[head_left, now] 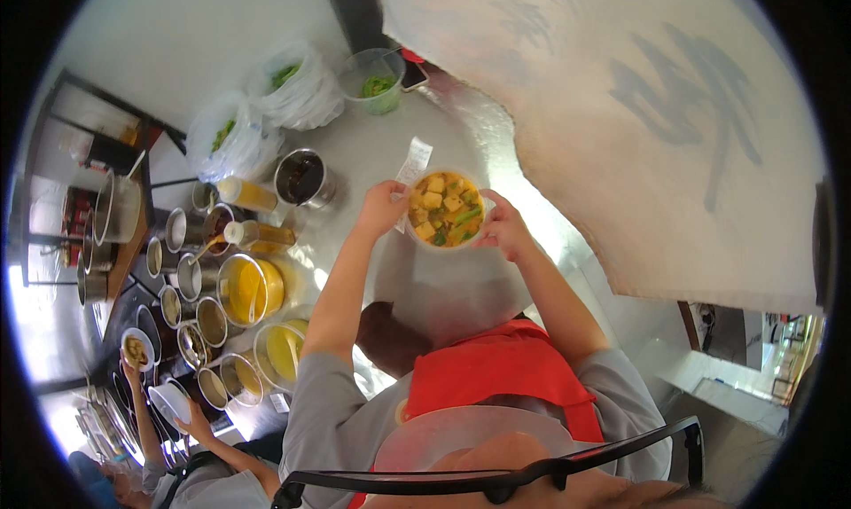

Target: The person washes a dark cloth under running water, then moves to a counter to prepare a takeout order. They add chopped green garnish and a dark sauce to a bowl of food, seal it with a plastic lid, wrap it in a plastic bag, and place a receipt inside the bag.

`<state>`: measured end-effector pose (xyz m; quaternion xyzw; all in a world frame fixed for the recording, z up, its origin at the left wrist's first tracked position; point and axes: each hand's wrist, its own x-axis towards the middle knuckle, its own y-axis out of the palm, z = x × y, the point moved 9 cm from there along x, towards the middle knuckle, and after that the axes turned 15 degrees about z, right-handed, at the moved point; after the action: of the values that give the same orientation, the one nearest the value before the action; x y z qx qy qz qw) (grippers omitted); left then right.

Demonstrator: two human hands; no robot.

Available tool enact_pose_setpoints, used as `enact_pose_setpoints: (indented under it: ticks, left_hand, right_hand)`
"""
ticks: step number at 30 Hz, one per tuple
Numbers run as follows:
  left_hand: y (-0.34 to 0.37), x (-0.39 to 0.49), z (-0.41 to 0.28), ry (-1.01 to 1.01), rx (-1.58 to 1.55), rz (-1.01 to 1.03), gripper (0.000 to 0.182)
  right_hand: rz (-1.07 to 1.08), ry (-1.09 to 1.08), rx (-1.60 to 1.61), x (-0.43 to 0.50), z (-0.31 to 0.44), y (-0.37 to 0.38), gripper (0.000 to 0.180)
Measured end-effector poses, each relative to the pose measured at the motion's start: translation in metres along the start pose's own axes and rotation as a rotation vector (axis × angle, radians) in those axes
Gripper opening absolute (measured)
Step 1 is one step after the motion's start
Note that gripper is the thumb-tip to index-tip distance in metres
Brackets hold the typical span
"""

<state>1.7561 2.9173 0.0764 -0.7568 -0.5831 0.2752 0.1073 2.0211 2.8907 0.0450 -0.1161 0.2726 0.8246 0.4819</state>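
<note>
Both of my hands hold a round plastic bowl (446, 209) over the steel counter. Inside it lie pale cubes that look like tofu, green vegetable pieces and an orange-yellow broth. My left hand (385, 208) grips the rim on the left, and a paper slip (417, 156) bearing print sticks out beside those fingers. My right hand (503, 226) has its fingers bent round the bowl's right side. No lid covers the food. Whether the bowl touches the counter I cannot tell.
A cloth curtain (598, 163) hangs close on the right. To the left stand a steel pot of dark liquid (303, 178), squeeze bottles (259, 235) and several seasoning containers (250, 289). Bagged greens (292, 87) and a clear tub (373, 82) sit behind. A co-worker (199, 469) holds two bowls at lower left.
</note>
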Motion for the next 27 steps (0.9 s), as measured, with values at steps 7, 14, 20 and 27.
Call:
enact_pose_setpoints:
  ticks: [7, 14, 20, 27]
  left_hand:
    - [0.044, 0.010, -0.038, 0.140, 0.065, 0.007, 0.028]
    - [0.104, 0.033, -0.073, 0.123, -0.020, 0.070, 0.022]
    - [0.179, 0.053, -0.130, 0.119, -0.024, 0.121, 0.022]
    - [0.299, 0.078, -0.223, 0.173, 0.002, 0.203, 0.025]
  right_hand:
    - [-0.004, -0.048, 0.022, -0.037, -0.001, -0.038, 0.075]
    - [-0.093, -0.140, 0.003, -0.082, 0.007, -0.096, 0.071]
    - [-0.130, -0.133, -0.105, -0.144, 0.026, -0.169, 0.068]
    - [-0.182, -0.126, 0.019, -0.228, 0.040, -0.291, 0.073]
